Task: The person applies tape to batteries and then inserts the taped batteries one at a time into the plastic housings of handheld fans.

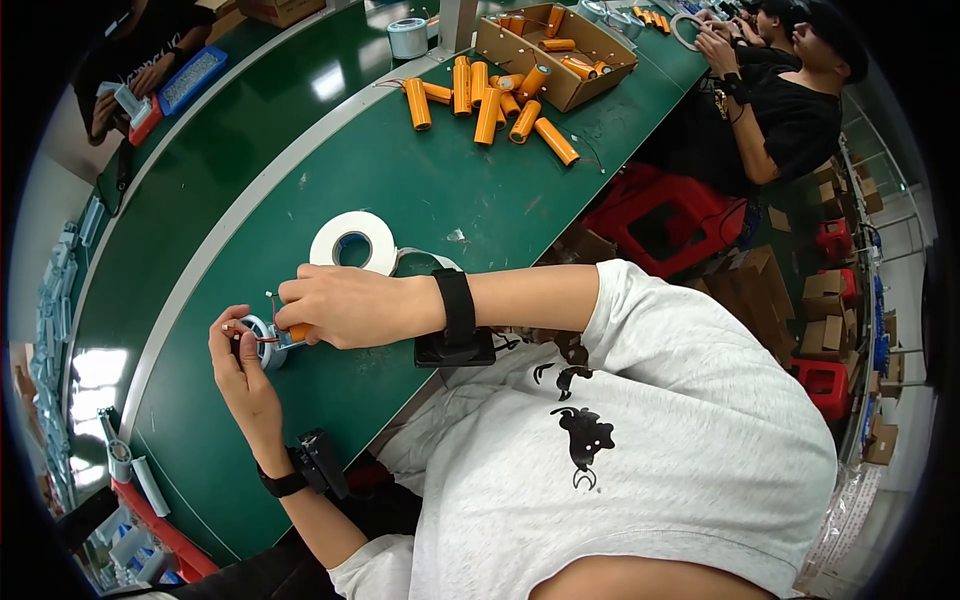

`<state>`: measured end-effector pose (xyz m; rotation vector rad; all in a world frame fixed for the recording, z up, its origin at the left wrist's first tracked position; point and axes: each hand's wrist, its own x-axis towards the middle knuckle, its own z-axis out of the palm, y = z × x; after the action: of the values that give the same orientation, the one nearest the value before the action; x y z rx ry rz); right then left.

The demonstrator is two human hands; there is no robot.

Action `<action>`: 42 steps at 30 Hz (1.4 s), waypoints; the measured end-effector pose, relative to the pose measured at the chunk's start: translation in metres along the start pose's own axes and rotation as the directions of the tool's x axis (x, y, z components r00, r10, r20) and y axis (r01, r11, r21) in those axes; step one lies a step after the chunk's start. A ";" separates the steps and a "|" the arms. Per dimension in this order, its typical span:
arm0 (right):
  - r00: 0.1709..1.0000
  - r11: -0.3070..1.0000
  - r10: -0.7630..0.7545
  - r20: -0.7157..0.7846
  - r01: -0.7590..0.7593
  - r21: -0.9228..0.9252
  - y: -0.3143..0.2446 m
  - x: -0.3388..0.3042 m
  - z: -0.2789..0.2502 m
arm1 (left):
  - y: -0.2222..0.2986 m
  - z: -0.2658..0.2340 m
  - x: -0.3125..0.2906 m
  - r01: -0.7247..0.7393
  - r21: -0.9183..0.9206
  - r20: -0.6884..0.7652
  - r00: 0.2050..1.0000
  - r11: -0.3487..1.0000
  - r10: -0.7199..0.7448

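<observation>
My left hand (241, 372) is closed around a light-blue plastic housing (270, 352) with a round, ring-like head, held just above the green table. My right hand (350, 305) reaches in from the right, its fingers closed on an orange cylindrical battery (299, 331) at the housing's narrow side. Most of that battery is hidden under the fingers. Thin red and dark wires (268, 339) run between the two hands, and a small white connector (270, 294) sticks up beside the right fingertips. A roll of white tape (326, 241) lies just beyond my right hand.
Several loose orange batteries (487, 116) with wires lie at the far side, beside a cardboard box (590, 88) of more. A light-blue round part (408, 40) stands by a post. Co-workers sit at far right and far left. Red stools (665, 215) stand beyond the table edge.
</observation>
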<state>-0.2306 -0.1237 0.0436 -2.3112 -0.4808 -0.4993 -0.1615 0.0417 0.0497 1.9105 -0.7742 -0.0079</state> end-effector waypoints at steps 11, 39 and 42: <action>0.953 0.983 -0.062 -0.298 0.111 0.149 0.004 -0.020 -0.006 | 0.008 0.015 -0.003 -0.116 0.262 0.003 0.993 0.958 0.120; 0.989 0.982 -0.146 -0.031 0.141 -0.125 0.010 -0.053 -0.017 | 0.029 0.006 0.016 -0.011 0.302 0.278 0.958 0.953 -0.076; 0.974 0.932 -0.221 0.054 0.227 -0.281 0.009 -0.056 -0.025 | 0.028 0.001 0.028 -0.006 0.439 0.343 0.925 0.898 -0.161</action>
<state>-0.2796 -0.1588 0.0287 -2.5531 -0.7300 -0.6942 -0.1542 0.0195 0.0813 2.4074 -1.0147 -0.2791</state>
